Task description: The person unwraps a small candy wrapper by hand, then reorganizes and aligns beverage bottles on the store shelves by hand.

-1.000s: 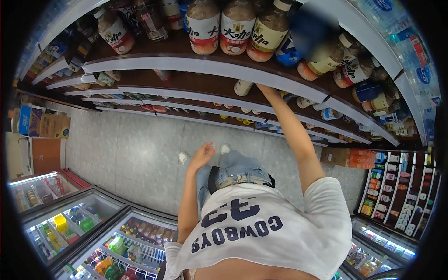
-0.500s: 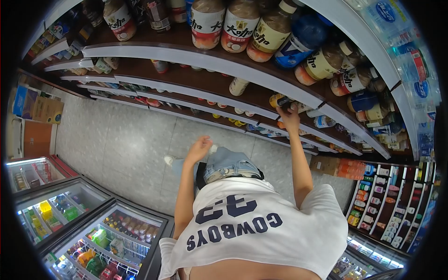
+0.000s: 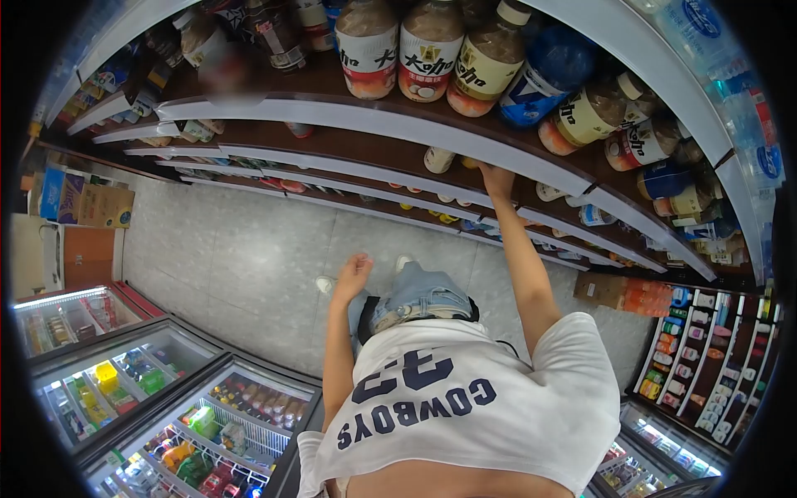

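Observation:
My right hand [image 3: 496, 179] reaches into a middle shelf [image 3: 357, 148], its fingers closed round a small bottle [image 3: 471, 163]. Only a yellowish part of that bottle shows; my hand and the shelf's front strip hide the rest. Just left of it stands a pale bottle [image 3: 438, 159] with a light cap. My left hand [image 3: 356, 272] hangs over the floor, away from the shelf, with loosely bent fingers and nothing visible in it.
Large coffee-coloured drink bottles [image 3: 430, 62] and a blue bottle [image 3: 548, 79] line the shelf above. Glass-topped freezers [image 3: 207, 415] stand at the lower left, cardboard boxes [image 3: 104, 205] on the left. A carton [image 3: 602, 292] sits by the shelf's right end.
My right hand has moved left along the shelf and further in, bringing the small bottle beside the pale one. The fingers of my left hand are more bent. The view has shifted slightly.

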`<state>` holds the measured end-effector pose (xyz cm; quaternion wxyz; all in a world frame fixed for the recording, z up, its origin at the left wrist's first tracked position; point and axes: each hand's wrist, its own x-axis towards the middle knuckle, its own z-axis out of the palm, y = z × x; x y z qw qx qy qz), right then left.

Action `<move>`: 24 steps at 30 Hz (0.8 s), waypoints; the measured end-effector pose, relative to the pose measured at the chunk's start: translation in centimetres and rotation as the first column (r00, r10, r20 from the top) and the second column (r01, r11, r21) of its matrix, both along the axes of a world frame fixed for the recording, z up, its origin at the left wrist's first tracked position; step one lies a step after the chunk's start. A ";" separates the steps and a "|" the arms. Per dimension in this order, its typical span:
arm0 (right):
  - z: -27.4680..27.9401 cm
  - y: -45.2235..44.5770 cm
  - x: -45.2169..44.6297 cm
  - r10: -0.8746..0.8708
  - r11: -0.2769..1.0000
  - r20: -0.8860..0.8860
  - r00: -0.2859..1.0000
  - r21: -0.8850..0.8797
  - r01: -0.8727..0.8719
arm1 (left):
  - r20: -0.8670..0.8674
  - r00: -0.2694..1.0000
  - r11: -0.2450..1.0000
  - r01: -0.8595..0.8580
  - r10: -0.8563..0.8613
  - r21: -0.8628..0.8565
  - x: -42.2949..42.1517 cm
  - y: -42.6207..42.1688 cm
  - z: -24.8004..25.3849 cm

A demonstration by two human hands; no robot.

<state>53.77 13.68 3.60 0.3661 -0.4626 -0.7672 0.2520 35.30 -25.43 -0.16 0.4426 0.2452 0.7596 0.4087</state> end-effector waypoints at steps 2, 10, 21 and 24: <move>-3.6 1.8 -2.4 -0.140 0.989 -0.036 0.989 0.042 0.141 | 0.016 0.999 0.999 0.029 -0.029 0.018 0.2 -0.1 0.2; -3.4 -4.1 -4.5 -0.269 0.902 -0.280 0.922 -0.409 0.139 | 0.037 0.998 0.998 -0.053 0.054 -0.044 0.1 -2.2 2.5; -0.9 -5.2 -8.7 -0.007 1.000 -0.092 0.996 -0.013 0.006 | 0.046 0.999 0.994 0.009 -0.004 -0.113 -0.1 -3.5 0.8; 0.8 -5.3 -7.3 0.002 0.997 -0.040 0.999 -0.083 -0.006 | 0.000 0.999 0.990 0.037 -0.038 -0.139 0.0 -3.0 0.7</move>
